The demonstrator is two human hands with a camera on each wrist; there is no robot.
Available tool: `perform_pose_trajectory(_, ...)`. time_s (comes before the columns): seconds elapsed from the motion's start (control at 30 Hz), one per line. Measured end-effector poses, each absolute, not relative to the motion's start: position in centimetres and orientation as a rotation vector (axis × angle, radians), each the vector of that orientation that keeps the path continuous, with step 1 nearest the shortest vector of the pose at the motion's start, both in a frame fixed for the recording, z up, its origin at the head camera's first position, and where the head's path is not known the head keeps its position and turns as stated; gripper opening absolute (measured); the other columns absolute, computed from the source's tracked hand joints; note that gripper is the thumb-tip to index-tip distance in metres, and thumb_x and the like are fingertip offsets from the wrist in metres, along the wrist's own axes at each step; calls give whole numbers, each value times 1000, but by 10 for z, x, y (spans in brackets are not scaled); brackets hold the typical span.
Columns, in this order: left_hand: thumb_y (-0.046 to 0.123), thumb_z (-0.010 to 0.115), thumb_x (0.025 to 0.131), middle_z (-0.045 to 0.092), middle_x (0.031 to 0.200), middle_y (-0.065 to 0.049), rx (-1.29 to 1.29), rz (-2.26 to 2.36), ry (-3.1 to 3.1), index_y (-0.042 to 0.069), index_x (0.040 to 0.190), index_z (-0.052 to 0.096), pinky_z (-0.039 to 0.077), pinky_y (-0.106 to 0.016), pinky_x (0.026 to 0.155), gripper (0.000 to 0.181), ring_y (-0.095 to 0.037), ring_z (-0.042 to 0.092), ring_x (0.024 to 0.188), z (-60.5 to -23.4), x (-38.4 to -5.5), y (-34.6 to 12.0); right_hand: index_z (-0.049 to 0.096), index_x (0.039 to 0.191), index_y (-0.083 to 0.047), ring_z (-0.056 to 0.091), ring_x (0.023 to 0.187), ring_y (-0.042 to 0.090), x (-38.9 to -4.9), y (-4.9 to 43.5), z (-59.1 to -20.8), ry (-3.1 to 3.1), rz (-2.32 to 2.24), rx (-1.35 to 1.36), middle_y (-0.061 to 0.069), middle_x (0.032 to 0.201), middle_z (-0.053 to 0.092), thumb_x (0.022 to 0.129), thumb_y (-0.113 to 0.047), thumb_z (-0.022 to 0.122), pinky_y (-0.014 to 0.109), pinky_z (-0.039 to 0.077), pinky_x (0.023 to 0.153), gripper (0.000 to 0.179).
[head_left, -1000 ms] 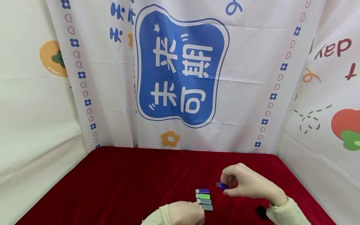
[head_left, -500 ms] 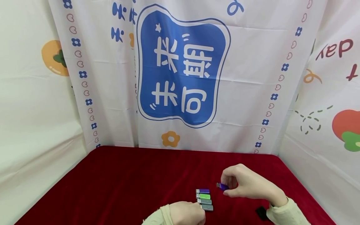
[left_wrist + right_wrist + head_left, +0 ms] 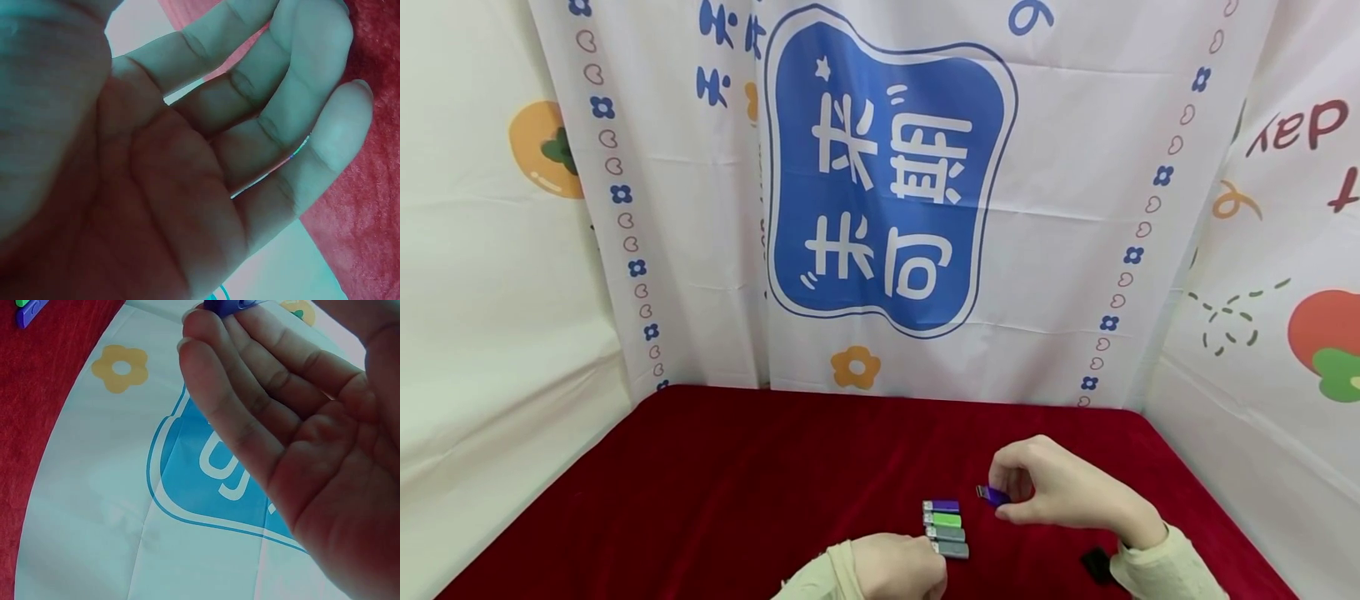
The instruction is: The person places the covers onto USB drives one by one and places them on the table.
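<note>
Head view: right hand (image 3: 1063, 492) pinches a purple USB stick (image 3: 997, 497) between thumb and fingertips, just right of the row. Metal plug points to frame left; long axis runs nearly level across the frame, dipping slightly toward the hand. Whether it touches the red cloth (image 3: 760, 483): cannot tell. Row on cloth, far to near: second purple stick (image 3: 943, 507), green stick (image 3: 944, 520), two grey sticks (image 3: 949, 535); long axes about parallel, plugs to frame left. Left hand (image 3: 899, 567) overlaps the plug end of the nearest grey one. Black object (image 3: 1097, 565) lies beside the right wrist.

Left wrist view: fingers bent, palm showing; index fingertip out of frame, so grip cannot be told.

Right wrist view: held stick at the fingertips, cut by the top edge; its direction cannot be read here.
</note>
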State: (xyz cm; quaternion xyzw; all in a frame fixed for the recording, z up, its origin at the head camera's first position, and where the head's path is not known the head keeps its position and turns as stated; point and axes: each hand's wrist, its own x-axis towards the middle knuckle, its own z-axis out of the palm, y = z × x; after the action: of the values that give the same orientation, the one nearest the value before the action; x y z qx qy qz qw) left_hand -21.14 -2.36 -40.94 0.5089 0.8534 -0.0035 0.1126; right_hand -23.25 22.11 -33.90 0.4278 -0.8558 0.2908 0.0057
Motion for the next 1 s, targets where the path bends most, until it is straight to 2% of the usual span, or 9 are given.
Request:
perform_pose_trajectory(0.53,2,70,77,21,47,11,1490,-26,2550,17,49,38,19,-21,37,45,-3,14,43,-407,-210,-25,65,87,-24,59,66,6,-232,222,-338,-2692,927,1330,-13,77,60,81,-12,81,26,53,59,20)
perform_pose_trajectory(0.83,6,72,77,40,46,14,1341,-122,2636,20,52,56,32,-20,38,33,-3,28,43,-410,-207,-24,65,87,-23,59,66,6,-231,221,-338,-2685,927,1338,-13,77,60,81,-9,80,26,53,59,23)
perform_pose_trajectory(1.0,5,72,77,41,47,14,1328,-131,2638,20,53,57,32,-20,38,32,-3,29,43,-409,-208,-25,65,87,-24,59,66,6,-231,221,-339,-2686,926,1339,-13,77,60,81,-10,80,26,53,59,21)
